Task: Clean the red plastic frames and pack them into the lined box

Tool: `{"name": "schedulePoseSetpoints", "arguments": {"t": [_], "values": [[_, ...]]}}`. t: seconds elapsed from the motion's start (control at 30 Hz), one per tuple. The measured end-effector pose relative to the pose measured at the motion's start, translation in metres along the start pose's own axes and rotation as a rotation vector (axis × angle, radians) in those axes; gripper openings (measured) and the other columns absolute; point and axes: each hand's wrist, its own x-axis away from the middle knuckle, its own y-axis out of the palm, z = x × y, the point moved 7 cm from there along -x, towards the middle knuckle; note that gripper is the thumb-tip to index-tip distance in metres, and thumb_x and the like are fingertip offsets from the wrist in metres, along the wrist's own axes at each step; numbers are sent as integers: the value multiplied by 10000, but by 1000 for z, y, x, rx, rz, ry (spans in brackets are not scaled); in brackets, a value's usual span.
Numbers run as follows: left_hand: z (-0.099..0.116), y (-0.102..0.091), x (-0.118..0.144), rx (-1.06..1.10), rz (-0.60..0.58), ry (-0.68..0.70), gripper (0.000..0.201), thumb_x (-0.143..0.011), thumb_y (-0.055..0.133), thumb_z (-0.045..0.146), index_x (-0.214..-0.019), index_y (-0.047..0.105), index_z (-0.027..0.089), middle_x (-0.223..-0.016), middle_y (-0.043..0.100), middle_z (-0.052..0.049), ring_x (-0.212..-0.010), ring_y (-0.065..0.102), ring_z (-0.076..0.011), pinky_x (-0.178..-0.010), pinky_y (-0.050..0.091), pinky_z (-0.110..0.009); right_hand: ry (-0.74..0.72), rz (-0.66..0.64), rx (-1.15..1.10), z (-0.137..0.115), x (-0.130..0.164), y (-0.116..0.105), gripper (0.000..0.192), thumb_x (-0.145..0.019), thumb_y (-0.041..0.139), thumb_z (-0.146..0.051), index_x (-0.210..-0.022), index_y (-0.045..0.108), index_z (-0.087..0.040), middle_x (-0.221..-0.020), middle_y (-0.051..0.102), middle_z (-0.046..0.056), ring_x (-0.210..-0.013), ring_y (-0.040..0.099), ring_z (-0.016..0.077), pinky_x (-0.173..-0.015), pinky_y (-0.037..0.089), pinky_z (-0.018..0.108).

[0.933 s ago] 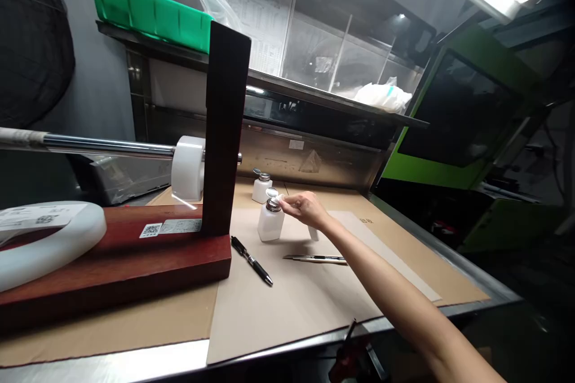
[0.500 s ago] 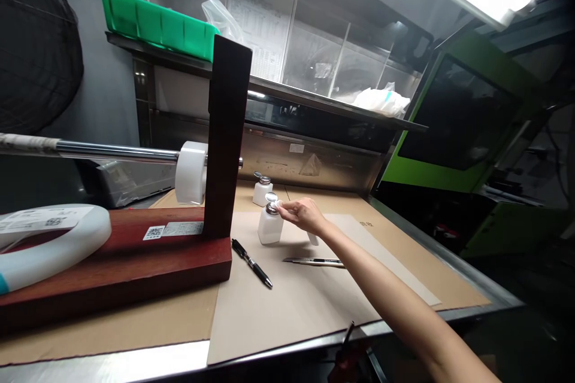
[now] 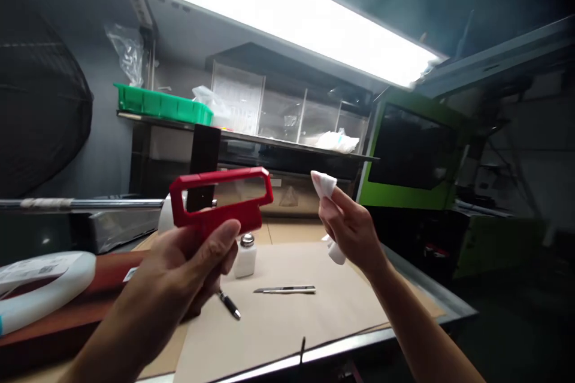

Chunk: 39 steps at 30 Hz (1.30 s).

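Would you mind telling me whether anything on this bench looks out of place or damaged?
Nothing stands out. The left hand holds a red frame, the right hand a white wipe; the bottle stands upright, the pen and knife lie flat.

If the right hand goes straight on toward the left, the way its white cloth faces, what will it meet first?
Probably the red plastic part held up in the left hand. The right hand with its white cloth is level with it, though depth is unclear.

The left hand [image 3: 197, 254] hides the pen's [image 3: 230, 305] upper end — and part of the white bottle [image 3: 245, 256].
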Motion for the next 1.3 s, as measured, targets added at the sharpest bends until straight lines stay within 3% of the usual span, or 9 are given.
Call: {"name": "schedulePoseSetpoints", "arguments": {"t": [0.1,0.17,0.3,0.43,0.67,0.8,0.93,1.17,1.3], "values": [[47,39,-10,-50,-157,125,246,-688,716,373,-636,613,155,-488,493,39,-399,394,-41,-327,332,-125,-282,94,278,-65,11,-42,400,-929,397,-197,-1317,486,-233,-628,436,-32,-493,368,97,-469,363,240],[71,62,-8,-66,-217,228,245,-702,692,365,-626,604,149,-475,458,48,-402,383,-40,-327,334,-125,-416,123,428,-94,17,-60,436,-923,391,-157,-1345,448,-251,-646,453,-25,-496,388,103,-463,359,247],[100,104,1,-142,-356,309,262,-764,597,385,-669,609,141,-479,407,72,-395,383,-21,-355,349,-118,-570,200,685,-127,17,-86,533,-896,398,-89,-1401,368,-258,-620,376,-38,-462,338,98,-437,311,246],[113,126,5,-139,-433,324,239,-766,583,378,-691,596,152,-520,424,75,-417,437,-20,-384,369,-118,-631,279,829,-143,16,-107,550,-872,389,-64,-1390,388,-248,-588,370,-44,-451,302,96,-447,324,234],[127,142,9,-156,-498,331,226,-731,629,373,-747,626,148,-549,453,61,-401,383,-16,-349,328,-113,-692,333,946,-165,20,-122,420,-880,453,-118,-1281,520,-223,-512,369,-65,-418,295,90,-422,280,241],[135,149,18,-213,-494,314,273,-732,620,412,-660,611,148,-524,409,64,-398,322,-6,-332,266,-100,-711,355,966,-174,17,-123,364,-901,472,-181,-1255,552,-203,-496,372,-66,-403,312,84,-411,285,236],[142,149,24,-196,-442,324,265,-728,606,408,-698,630,146,-513,377,76,-401,329,-5,-355,271,-102,-746,398,1020,-181,15,-121,323,-930,442,-257,-1219,577,-206,-487,374,-60,-395,311,80,-390,255,239],[140,146,20,-213,-545,353,292,-725,616,445,-640,574,169,-534,398,63,-400,301,-17,-317,273,-107,-789,504,1129,-185,9,-117,272,-916,472,-246,-1145,619,-244,-470,411,-67,-389,316,72,-379,240,241],[142,144,24,-213,-518,324,298,-750,594,439,-706,608,145,-532,384,74,-406,311,-10,-344,272,-105,-772,526,1100,-183,7,-121,295,-918,443,-225,-1152,623,-214,-467,436,-56,-386,336,78,-384,252,249]]}}
